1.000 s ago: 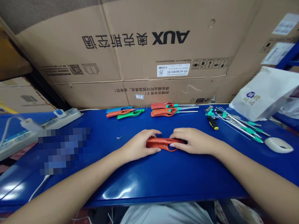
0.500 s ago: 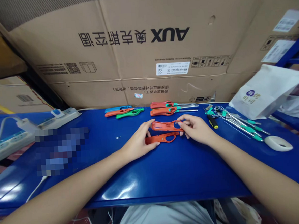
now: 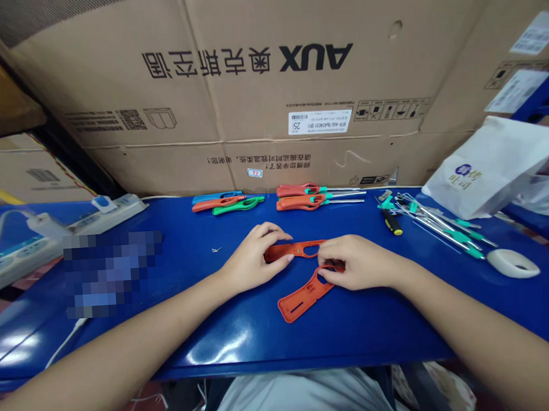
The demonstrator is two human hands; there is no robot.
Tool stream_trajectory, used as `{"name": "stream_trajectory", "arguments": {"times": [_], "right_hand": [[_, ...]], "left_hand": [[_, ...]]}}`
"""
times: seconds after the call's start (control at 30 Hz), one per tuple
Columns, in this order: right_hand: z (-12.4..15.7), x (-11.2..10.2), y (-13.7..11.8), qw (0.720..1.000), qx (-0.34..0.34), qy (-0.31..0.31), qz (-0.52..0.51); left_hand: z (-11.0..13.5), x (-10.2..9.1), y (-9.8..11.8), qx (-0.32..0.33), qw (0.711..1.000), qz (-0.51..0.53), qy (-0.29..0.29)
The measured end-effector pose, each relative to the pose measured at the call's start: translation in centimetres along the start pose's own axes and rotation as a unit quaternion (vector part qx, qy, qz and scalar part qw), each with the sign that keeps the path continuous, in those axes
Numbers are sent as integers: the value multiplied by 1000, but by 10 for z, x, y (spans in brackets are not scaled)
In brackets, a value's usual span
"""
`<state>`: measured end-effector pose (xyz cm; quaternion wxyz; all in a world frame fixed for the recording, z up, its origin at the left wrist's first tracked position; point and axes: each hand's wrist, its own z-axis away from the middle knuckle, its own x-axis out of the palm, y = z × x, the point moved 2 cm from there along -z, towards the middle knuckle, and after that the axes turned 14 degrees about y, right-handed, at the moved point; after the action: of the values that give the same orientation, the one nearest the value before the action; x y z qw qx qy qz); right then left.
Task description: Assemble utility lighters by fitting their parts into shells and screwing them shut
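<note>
Two orange plastic handle shells lie apart on the blue table (image 3: 310, 333). My left hand (image 3: 252, 259) is closed on the left end of the farther orange shell (image 3: 300, 249), which lies flat and runs left to right. My right hand (image 3: 359, 262) pinches the trigger end of the nearer orange shell (image 3: 303, 298), which slants toward me with its hollow side up. The two hands are close together at the table's middle.
Finished orange, green and blue lighters (image 3: 278, 199) lie in a row at the table's back. Metal rods with green tips and a black screwdriver (image 3: 431, 221) sit right. A white bag (image 3: 490, 167), a white oval dish (image 3: 513, 263), power strips (image 3: 84, 223) and big cardboard boxes (image 3: 267, 82) surround.
The closed orange handle came apart into two shells. My right hand carried one shell up, then down toward me, and my left hand kept the other on the table.
</note>
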<state>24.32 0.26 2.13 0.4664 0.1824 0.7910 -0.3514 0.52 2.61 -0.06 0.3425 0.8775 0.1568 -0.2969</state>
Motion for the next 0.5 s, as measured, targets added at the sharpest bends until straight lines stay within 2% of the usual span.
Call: {"name": "stream_trajectory", "arguments": {"times": [0.17,0.37,0.43,0.5], "right_hand": [[0,-2,3,998,4,4,59],[-4,3,4,996,20,11,84],[-6,-5,9,990,50,54,117],[-6,-22,22,968,119,127,179]], "left_hand": [[0,-4,18,70,995,-10,-75],[3,-4,24,92,983,-35,-156],[3,-4,21,93,982,-41,-160],[2,-3,17,91,983,-48,-155]]}}
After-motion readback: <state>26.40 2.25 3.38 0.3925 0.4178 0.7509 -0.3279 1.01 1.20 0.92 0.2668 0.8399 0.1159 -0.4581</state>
